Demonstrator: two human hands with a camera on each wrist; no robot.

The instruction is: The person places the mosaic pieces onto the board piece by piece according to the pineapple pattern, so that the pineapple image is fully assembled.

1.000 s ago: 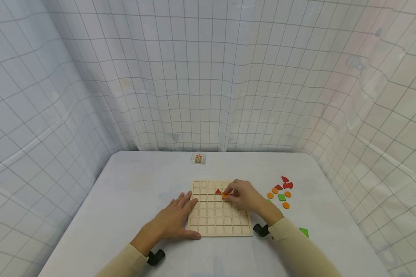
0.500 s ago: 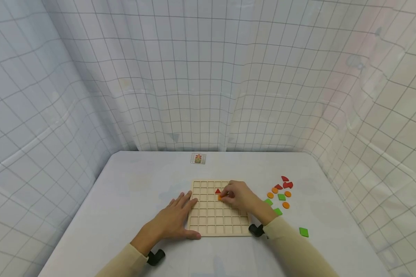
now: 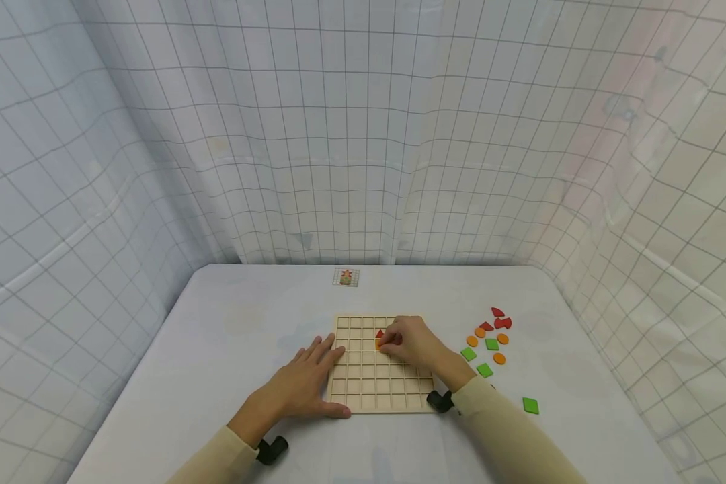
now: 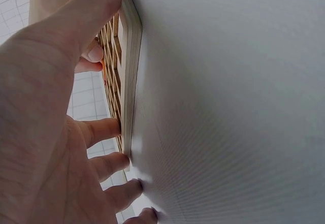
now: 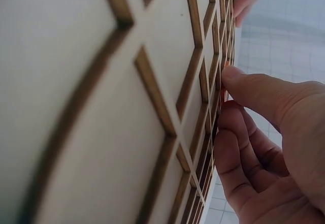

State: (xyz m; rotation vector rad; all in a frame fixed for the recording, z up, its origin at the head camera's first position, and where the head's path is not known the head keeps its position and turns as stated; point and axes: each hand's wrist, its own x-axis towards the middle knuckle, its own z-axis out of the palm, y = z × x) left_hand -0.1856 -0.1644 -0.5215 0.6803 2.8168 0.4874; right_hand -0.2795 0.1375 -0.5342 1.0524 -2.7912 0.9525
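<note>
A pale wooden grid board lies on the white table. Spread along its left edge, my left hand has straight fingers, with the thumb on the near left corner; the left wrist view shows fingertips against the board's side. My right hand is over the upper middle of the grid, thumb and index finger pinching a small orange piece, mostly hidden by the fingers. Just beyond it a red triangle sits in a cell. In the right wrist view the thumb and fingertips meet the grid.
Right of the board lie loose pieces: several orange discs, green diamonds and red pieces. One green piece lies nearer. A small picture card is at the back. Gridded white curtains surround the table.
My right hand has moved left with the orange piece, to the cell just below the red triangle. More green pieces are uncovered beside the right forearm. The left hand has stayed still.
</note>
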